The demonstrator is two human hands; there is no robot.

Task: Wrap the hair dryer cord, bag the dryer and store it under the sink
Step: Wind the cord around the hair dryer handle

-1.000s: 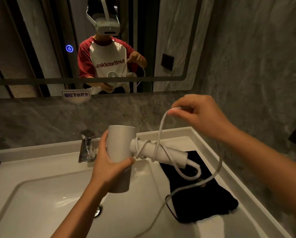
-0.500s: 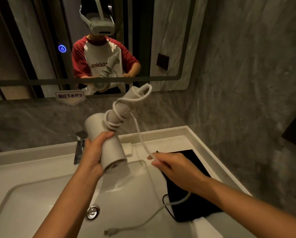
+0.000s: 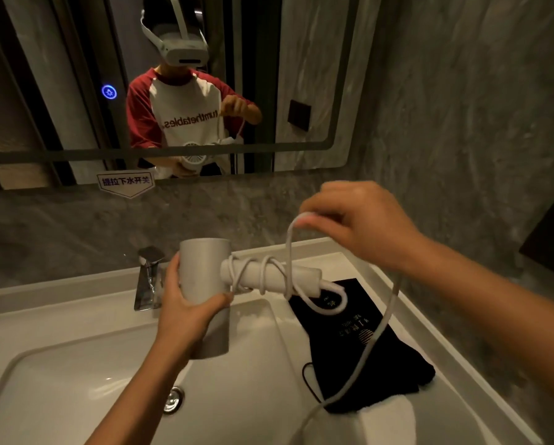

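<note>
here the left hand [image 3: 185,311] is wrapped around the barrel of the hair dryer [image 3: 205,284] over the sink [image 3: 76,380], handle pointing right. the right hand [image 3: 359,220] pinches the cord [image 3: 289,248] above the handle (several loops already wound there). the slack trails down over the black bag [image 3: 359,342] lying on the desk [image 3: 436,403].

I find the scene dim and warm-toned, lit from above. Glare sits on the white sink [image 3: 60,374] basin, left of the drain [image 3: 173,400], where I read soft bright patches. The mirror [image 3: 301,75] above the sink is dark, apart from a glowing blue button [image 3: 109,92]. Straight edges bow outward toward the corners. Detail is soft throughout, and the black bag [image 3: 362,345] right of the sink shows little texture.
</note>
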